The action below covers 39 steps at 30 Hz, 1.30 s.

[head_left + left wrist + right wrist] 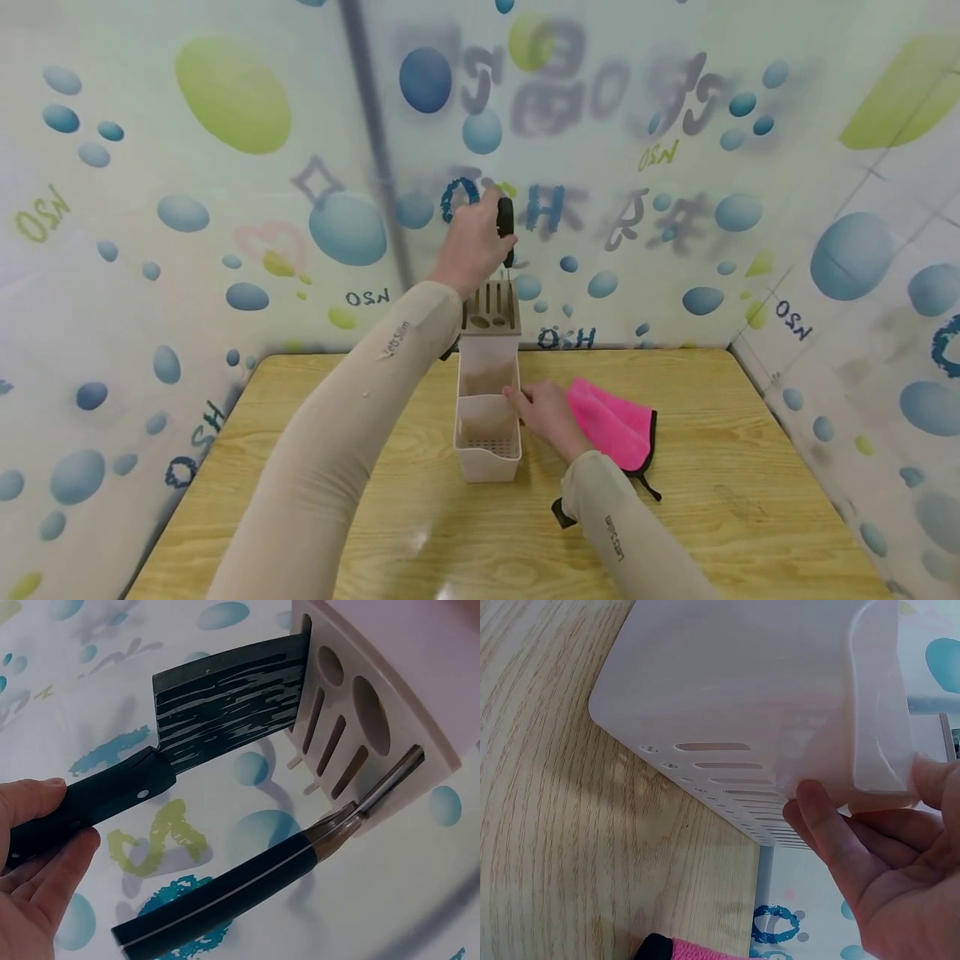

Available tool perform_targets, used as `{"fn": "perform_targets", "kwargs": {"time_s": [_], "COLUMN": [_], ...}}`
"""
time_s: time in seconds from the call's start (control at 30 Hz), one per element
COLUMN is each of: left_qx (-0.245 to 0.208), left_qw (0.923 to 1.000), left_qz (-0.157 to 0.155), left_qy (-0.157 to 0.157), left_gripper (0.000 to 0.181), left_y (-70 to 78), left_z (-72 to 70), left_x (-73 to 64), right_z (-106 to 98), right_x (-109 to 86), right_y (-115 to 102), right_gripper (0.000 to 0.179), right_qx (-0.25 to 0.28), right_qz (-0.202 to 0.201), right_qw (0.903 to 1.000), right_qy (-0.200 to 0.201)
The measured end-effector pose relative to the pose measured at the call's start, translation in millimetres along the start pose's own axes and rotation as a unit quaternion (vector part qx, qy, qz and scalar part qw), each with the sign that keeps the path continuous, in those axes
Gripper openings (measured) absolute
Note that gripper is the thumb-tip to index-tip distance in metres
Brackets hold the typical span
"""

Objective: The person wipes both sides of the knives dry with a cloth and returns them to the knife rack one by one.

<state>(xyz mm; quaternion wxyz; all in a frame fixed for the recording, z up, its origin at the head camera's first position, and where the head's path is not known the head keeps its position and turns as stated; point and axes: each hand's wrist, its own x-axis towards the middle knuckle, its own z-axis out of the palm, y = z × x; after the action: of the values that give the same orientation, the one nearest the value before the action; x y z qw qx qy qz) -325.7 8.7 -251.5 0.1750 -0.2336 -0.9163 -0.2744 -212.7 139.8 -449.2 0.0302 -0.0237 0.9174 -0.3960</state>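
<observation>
My left hand [471, 246] grips the black handle of a cleaver [229, 701]. The cleaver's dark blade stands with its far edge in an end slot of a pale pink knife holder [488, 462], most of the blade outside. In the opposite end slot sits a second knife [225, 900] with a black handle, its blade hidden inside. My right hand [885, 862] holds the rim of the holder's front compartment, thumb over the edge and fingers against the outer side wall. Upright on the table, the holder has a brown-grey slotted top [491, 321] at its back.
A pink cloth [611, 425] with black edging lies on the wooden table [360, 517], right of the holder and beside my right hand. Behind the table's back edge rises a patterned wall covering [600, 208]; similar coverings flank both sides.
</observation>
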Motion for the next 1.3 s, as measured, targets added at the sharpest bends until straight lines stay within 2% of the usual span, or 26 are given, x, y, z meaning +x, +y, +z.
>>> {"fn": "perform_targets", "kwargs": {"time_s": [0.2,0.4,0.67,0.87,1.3], "left_qx": [-0.003,-0.007,-0.022,-0.004,-0.001], "left_qw": [1.0000,1.0000,0.9994,0.9993,0.9989], "left_qz": [-0.002,0.002,-0.017,-0.022,-0.031], "left_qy": [-0.002,-0.002,-0.019,-0.030,-0.035], "left_gripper": [0.049,0.043,0.039,0.044,0.034], "left_y": [-0.4,-4.2,-7.4,-11.5,-22.8], "left_z": [9.1,17.9,29.5,38.4,57.7], "left_x": [1.1,0.4,0.6,1.9,-1.2], "right_z": [-1.7,-2.1,-2.9,-3.1,-2.8], "right_x": [0.0,-0.8,0.2,0.9,-0.6], "right_y": [-0.5,-0.4,1.4,1.4,-2.4], "right_gripper": [0.049,0.051,0.050,0.050,0.051], "right_qx": [0.008,0.003,-0.002,-0.006,0.002], "right_qz": [0.006,-0.001,-0.008,-0.008,0.013], "right_qw": [0.9999,1.0000,0.9999,0.9999,0.9999], "right_qy": [0.002,0.008,0.007,0.006,-0.004]}}
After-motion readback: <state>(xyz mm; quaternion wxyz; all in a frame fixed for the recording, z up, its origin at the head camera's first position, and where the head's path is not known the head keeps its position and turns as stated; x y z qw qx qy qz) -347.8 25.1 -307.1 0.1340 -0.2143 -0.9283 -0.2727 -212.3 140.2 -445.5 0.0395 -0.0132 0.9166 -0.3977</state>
